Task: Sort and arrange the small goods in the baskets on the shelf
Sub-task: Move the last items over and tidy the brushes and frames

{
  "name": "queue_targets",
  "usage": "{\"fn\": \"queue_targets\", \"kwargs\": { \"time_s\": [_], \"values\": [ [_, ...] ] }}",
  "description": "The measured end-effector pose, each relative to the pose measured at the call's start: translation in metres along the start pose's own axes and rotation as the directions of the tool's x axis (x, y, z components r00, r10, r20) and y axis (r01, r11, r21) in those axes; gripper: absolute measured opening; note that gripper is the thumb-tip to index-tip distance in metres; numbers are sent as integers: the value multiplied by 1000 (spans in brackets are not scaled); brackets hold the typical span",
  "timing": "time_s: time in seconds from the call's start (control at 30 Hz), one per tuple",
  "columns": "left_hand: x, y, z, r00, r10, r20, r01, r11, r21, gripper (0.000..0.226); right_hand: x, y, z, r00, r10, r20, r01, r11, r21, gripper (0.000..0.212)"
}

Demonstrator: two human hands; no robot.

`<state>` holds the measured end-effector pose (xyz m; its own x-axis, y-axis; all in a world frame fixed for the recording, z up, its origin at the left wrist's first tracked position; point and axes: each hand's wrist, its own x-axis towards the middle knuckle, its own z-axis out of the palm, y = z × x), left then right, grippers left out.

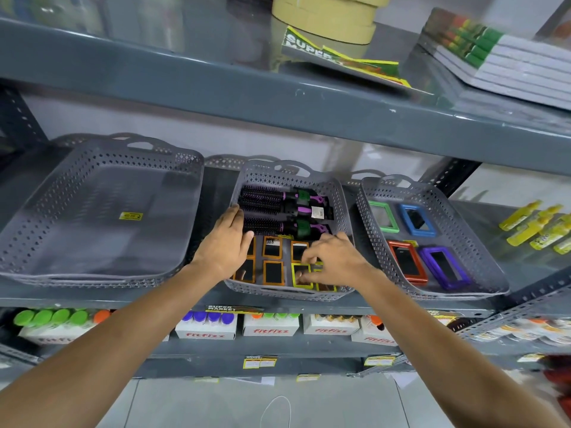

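Three grey perforated baskets stand on the middle shelf. The middle basket (341, 193) holds three black-and-purple round hairbrushes (272, 208) at the back and several small orange-framed mirrors (272, 247) and yellow-framed mirrors (301, 274) at the front. My left hand (227, 242) rests flat over the basket's left side, covering an orange mirror, fingers apart. My right hand (335, 257) hovers over the front right mirrors, fingertips touching the yellow-framed one; no grip is visible. The right basket (482, 242) holds a green (383, 216), a blue (417, 220), a red (407, 262) and a purple (445, 268) mirror.
The left basket (37, 211) holds only a yellow price label (130, 216). Yellow bottles (537, 225) lie at the shelf's right end. Tape rolls (327, 17) and stacked books (506, 60) sit on the shelf above. Boxed bottles (210, 327) fill the shelf below.
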<state>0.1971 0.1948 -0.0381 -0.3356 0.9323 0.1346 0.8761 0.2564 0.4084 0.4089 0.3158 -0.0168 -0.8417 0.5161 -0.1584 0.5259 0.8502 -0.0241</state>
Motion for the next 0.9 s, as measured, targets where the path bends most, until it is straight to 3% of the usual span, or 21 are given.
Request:
{"fn": "queue_targets", "kwargs": {
  "time_s": [0.13,0.4,0.6,0.77,0.9],
  "values": [
    [0,0,1,1000,1,-6,-1,1000,1,56,-2,-7,9,1000,-17,4,17,999,28,27],
    [-1,1,0,1000,-9,-2,9,1000,-3,55,-3,-8,11,1000,-12,11,11,998,55,25],
    [-1,2,-1,1000,-3,2,3,1000,-7,55,7,-1,-3,988,116,-102,-101,985,142,27],
    [-1,2,-1,1000,-8,3,8,1000,-23,54,19,-6,-2,992,121,22,-122,992,29,24],
    [-1,2,-1,1000,-13,8,13,1000,-17,54,18,-4,1,993,120,19,-121,990,74,17]
  ]
}}
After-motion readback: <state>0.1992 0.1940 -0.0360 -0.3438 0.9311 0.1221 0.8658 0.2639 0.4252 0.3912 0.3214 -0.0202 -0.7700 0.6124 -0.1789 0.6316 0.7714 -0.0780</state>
